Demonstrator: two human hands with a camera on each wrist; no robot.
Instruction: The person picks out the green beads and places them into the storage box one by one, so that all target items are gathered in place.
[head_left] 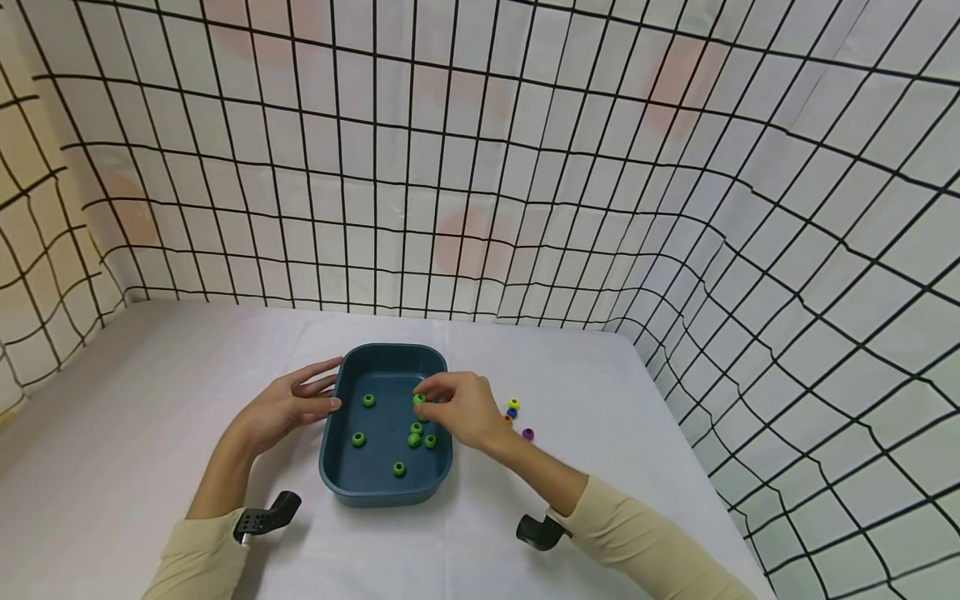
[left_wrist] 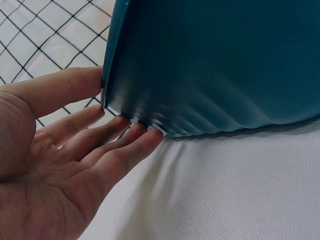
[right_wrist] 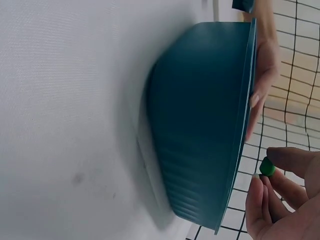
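A teal plastic tray (head_left: pixel 386 490) stands on the white cloth with several green beads (head_left: pixel 399 469) scattered on its floor. My right hand (head_left: pixel 463 410) is over the tray's right side and pinches a green bead (right_wrist: pixel 267 167) between thumb and fingers. At the left rim, my left hand (head_left: pixel 283 407) rests its fingertips against the tray. In the left wrist view its fingers (left_wrist: pixel 125 155) are extended along the ribbed side, with another digit touching near the rim. Part of the tray's right rim is hidden behind my right hand.
To the right of the tray lie a yellow bead (head_left: pixel 513 403), a blue bead (head_left: pixel 512 412), an orange bead (head_left: pixel 507 419) and a purple bead (head_left: pixel 528 434). A black wire grid (head_left: pixel 408 200) in front of white sheeting surrounds the table's back and sides.
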